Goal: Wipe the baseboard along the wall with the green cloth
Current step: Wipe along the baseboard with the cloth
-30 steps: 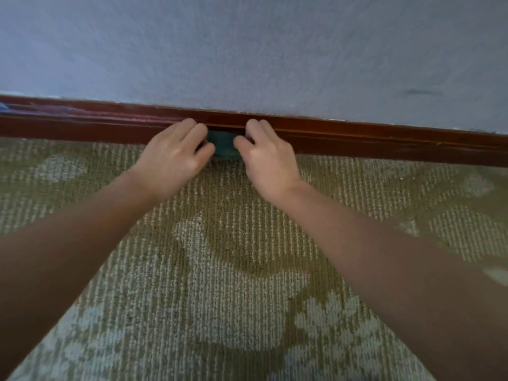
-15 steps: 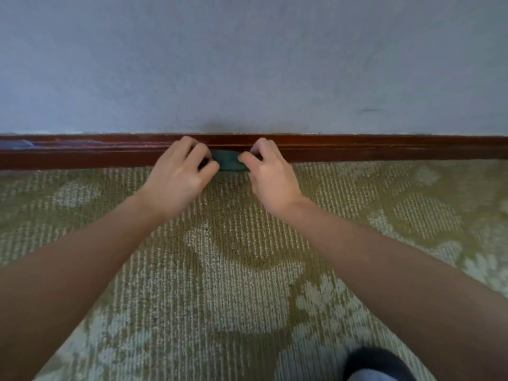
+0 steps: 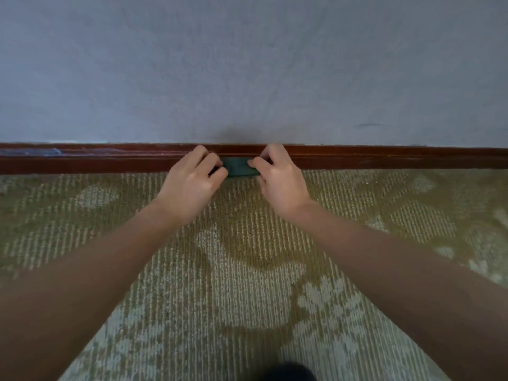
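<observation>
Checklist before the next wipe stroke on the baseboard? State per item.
1. Left hand grips the cloth at its left end: ok.
2. Right hand pinches its right end: ok.
3. Cloth lies against the baseboard face, between the hands: ok.
4. Nothing shows on the baseboard to either side that would block a stroke: ok.
5. Bluish streak at the baseboard's far left: not ok.
6. Cloth's wiping side clean: cannot tell, hidden.
</observation>
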